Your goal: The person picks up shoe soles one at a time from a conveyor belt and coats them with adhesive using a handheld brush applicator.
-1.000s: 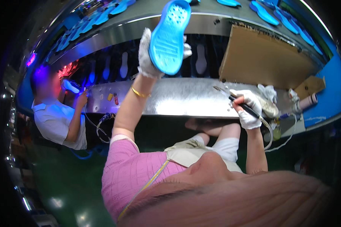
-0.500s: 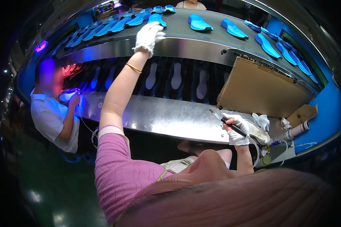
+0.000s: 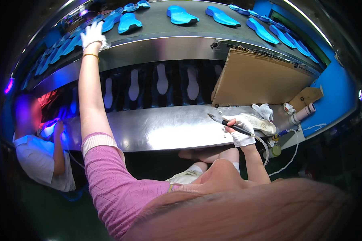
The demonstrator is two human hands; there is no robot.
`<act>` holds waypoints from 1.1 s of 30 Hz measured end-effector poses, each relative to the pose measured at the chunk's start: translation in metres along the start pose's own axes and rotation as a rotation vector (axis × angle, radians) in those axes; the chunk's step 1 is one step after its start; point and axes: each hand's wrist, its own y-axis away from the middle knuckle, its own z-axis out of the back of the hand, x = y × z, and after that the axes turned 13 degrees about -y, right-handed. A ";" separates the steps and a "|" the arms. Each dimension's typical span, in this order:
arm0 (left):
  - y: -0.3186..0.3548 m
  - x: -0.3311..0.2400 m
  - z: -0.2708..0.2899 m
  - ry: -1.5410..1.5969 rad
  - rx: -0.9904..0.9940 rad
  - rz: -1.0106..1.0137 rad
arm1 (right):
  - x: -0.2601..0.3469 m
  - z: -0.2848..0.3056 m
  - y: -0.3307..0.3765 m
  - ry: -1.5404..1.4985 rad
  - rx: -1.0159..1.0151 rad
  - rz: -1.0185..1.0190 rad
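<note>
My left hand [image 3: 94,34], in a white glove, is stretched far up and left to the raised belt. Its fingers are spread at the near end of a bright blue shoe sole [image 3: 110,21]; whether they touch it is hard to tell. Another blue sole [image 3: 129,23] lies just to the right of that hand. Low over the metal ledge, my right hand [image 3: 241,130], in a glove with bare fingertips, is closed around a slim black-handled tool [image 3: 231,127] with a metal tip. A pale cord trails from the tool's rear. Beside this hand lies a whitish shoe-shaped piece [image 3: 263,125].
More blue soles line the dark belt [image 3: 155,24]. A cardboard sheet [image 3: 261,80] leans above the ledge [image 3: 165,124] at right, near a crumpled white glove [image 3: 264,111] and a pink roll [image 3: 305,112]. Grey soles show in the lower channel. A co-worker [image 3: 40,156] sits at left.
My left hand has moved left along the belt, away from one blue sole to those farther left. My right hand keeps the tool in its grip. The whole view has shifted.
</note>
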 end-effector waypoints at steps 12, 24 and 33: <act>-0.005 0.006 0.033 0.135 0.227 0.039 | -0.018 0.000 0.004 -0.110 -0.074 -0.130; -0.004 0.062 -0.034 0.670 0.415 -0.084 | -0.005 -0.012 -0.007 -0.048 -0.048 -0.138; -0.009 0.109 -0.076 0.652 0.452 0.333 | -0.021 0.002 -0.007 -0.091 -0.174 -0.153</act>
